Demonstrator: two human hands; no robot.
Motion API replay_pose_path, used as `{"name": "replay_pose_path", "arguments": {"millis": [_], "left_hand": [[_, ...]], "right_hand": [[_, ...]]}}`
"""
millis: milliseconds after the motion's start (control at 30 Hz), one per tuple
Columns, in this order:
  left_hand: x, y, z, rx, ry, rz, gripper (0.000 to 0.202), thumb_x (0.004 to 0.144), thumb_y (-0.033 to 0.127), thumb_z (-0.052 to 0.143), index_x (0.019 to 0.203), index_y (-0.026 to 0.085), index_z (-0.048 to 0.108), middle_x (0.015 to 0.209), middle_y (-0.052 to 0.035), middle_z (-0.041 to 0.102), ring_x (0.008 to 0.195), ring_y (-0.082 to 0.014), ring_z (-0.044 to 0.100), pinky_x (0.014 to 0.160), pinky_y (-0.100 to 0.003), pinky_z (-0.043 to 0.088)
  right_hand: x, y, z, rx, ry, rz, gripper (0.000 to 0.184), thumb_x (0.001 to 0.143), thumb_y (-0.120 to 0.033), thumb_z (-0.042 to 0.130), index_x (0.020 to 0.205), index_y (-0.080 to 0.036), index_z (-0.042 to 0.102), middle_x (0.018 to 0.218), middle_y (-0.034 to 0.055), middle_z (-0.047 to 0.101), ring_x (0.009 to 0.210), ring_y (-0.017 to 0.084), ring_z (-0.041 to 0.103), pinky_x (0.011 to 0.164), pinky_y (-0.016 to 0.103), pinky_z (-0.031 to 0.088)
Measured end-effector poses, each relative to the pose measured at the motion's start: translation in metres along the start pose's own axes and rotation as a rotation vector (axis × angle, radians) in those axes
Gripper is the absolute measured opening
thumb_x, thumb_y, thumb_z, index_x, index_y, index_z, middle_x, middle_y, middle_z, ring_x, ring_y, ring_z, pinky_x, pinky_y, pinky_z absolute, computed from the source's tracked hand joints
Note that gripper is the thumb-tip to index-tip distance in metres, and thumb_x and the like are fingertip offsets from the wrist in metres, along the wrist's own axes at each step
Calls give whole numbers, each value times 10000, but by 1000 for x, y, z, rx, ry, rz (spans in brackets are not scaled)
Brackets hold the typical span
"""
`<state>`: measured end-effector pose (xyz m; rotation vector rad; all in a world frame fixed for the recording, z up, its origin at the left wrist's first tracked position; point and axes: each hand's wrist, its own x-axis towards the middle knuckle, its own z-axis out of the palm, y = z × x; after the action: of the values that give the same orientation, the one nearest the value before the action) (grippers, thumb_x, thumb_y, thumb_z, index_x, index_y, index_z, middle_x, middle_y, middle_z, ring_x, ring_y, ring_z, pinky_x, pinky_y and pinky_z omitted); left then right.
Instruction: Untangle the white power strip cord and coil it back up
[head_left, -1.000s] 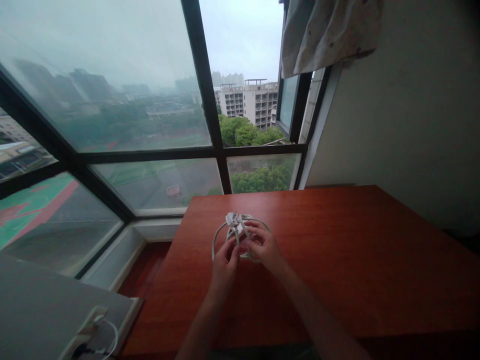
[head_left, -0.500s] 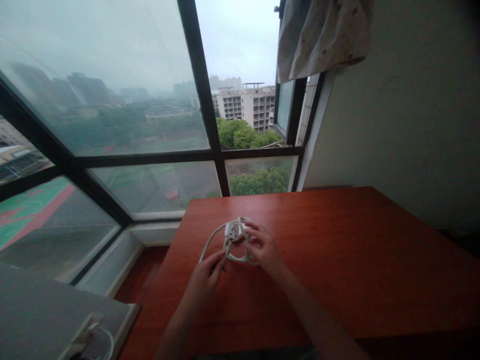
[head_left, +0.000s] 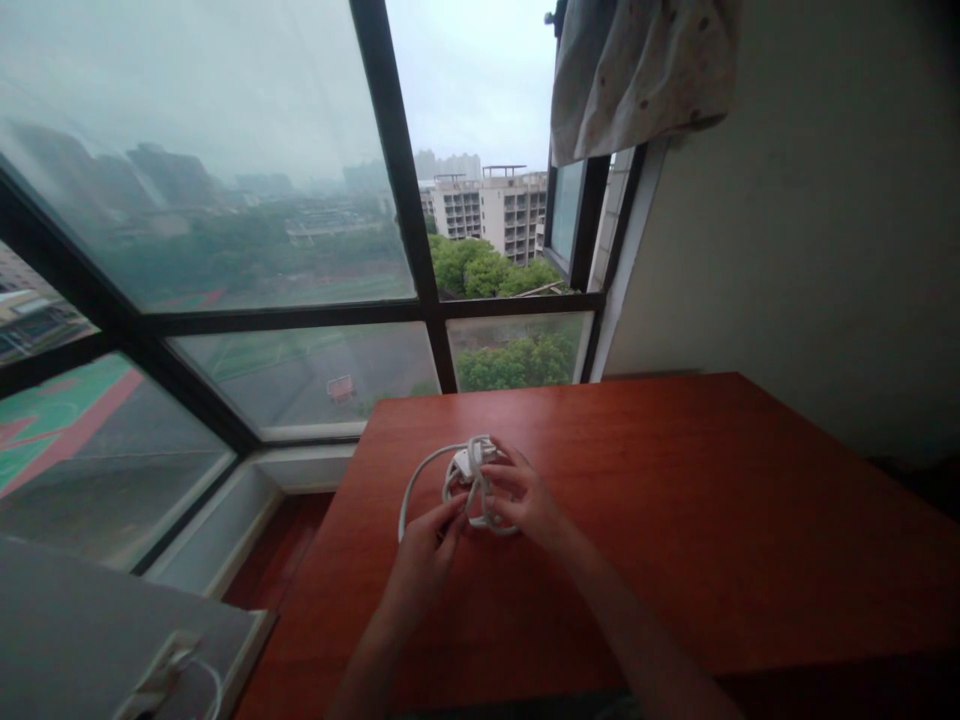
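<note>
A white cable (head_left: 478,482) is gathered in loose loops over the far left part of the table (head_left: 675,500), nearer its far left corner than its far right one. A white plug-like block (head_left: 463,463) sits among the loops, on the side toward the far edge, just beyond the fingertips of both hands.

The left hand (head_left: 421,550) comes in on the near left side, thumb and forefinger pinched narrow on a strand below the block. One wide loop arches out toward the table's left edge and drops behind this hand.

The right hand (head_left: 531,505) curves its fingers around the right side of the loops, slightly spread, thumb beneath; strands pass between them. Whether the block rests on the tabletop or hangs just above it, I cannot tell.
</note>
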<state>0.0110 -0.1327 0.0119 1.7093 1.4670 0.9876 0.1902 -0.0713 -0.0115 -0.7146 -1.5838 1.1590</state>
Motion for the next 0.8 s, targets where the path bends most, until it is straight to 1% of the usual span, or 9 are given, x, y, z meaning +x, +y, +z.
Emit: {"name": "replay_pose_path", "arguments": {"millis": [67,133,200,333,467,567,667,700,800], "left_hand": [[2,0,2,-13,-7,12,401,840,295,497,1167,134,664,823,-77,703,689,-182,607,639,-262,487],[3,-2,5,-23,-4,19,397,835,281,500,1163,130,666,859,-84,708,690,-177,606,639,-260,489],[5,-6,7,-27,-7,31,393,838,280,503,1165,135,667,888,-87,710,685,-171,601,635,-256,486],[4,-13,6,-39,-37,51,401,852,295,506,1189,138,655,802,-69,696,640,-154,568,610,-243,464],[1,-18,-2,-72,-58,41,398,832,290,518,1157,120,672,728,-48,663,582,-131,512,568,-229,431],[4,-20,-5,-62,-94,47,407,824,271,510,1172,128,665,717,-42,653,601,-137,519,587,-234,438],[7,-22,-2,-65,-95,48,417,818,264,500,1172,116,663,735,-55,663,648,-159,562,629,-254,468],[7,-23,-1,-64,-89,45,420,818,262,496,1173,110,661,743,-59,667,662,-164,575,643,-262,477],[6,-24,2,-52,-68,37,420,829,265,492,1183,107,655,771,-74,685,709,-182,606,685,-284,495]], "right_hand": [[0,-1,-2,-10,-25,1,409,709,-197,697,1113,-263,698,1487,71,362,1316,283,422,1080,432,378],[0,0,-3,58,-48,25,406,719,-231,700,1123,-270,691,1498,62,345,1323,288,412,1050,430,417],[0,2,-2,141,-42,67,391,716,-277,712,1106,-268,696,1507,58,328,1314,294,423,1003,422,464],[2,3,-2,195,-9,127,324,703,-336,736,1019,-266,730,1505,55,341,1314,294,421,993,418,467],[5,-3,-4,250,-35,163,287,680,-415,756,926,-266,751,1491,47,373,1321,291,411,992,413,460],[7,-8,-6,236,-34,173,294,684,-465,748,888,-253,753,1453,58,433,1306,282,433,1009,402,439],[8,-8,-7,186,-9,143,262,749,-464,695,855,-229,746,1383,65,517,1290,274,455,1061,415,379],[8,-6,-6,189,12,138,265,780,-462,661,846,-217,738,1340,71,556,1266,270,482,1060,420,380],[10,6,0,248,145,173,290,833,-455,575,905,-198,690,1150,86,671,1092,245,615,950,416,484]]}}
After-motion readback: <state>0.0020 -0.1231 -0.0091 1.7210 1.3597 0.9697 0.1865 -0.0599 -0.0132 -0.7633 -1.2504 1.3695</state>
